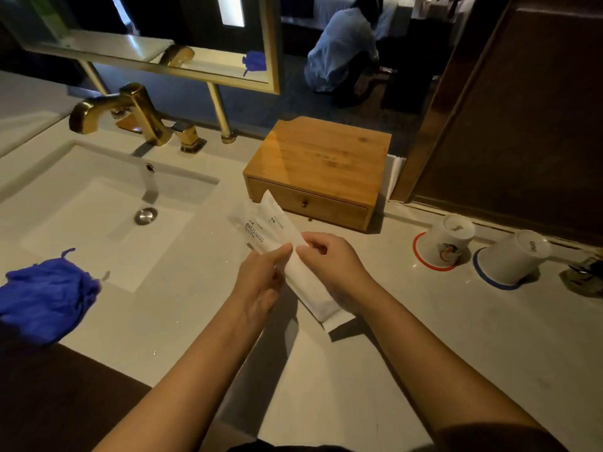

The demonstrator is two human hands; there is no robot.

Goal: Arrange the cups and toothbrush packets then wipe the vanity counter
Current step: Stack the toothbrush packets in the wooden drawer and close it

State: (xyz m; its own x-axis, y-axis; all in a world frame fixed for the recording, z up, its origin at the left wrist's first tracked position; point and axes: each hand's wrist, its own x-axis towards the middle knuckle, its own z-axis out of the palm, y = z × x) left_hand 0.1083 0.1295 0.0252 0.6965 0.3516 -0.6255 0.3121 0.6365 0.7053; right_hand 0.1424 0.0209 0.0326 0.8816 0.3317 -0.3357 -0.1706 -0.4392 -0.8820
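Two white toothbrush packets [261,223], one printed "BRUSHING", are held together above the pale vanity counter [424,337], just in front of the wooden box. My left hand [261,282] grips them from the left and my right hand [332,265] from the right, fingertips nearly meeting. Two white cups stand upside down at the right: one with a red rim [443,244], one with a blue rim [512,259]. A crumpled blue cloth [45,298] lies at the counter's front left, beside the sink.
A bamboo drawer box [319,168] stands at the back of the counter. The white sink [98,203] with a gold faucet [130,115] fills the left. A framed mirror [195,60] hangs behind. A dark small object [584,275] lies at the far right. A person [342,50] crouches beyond.
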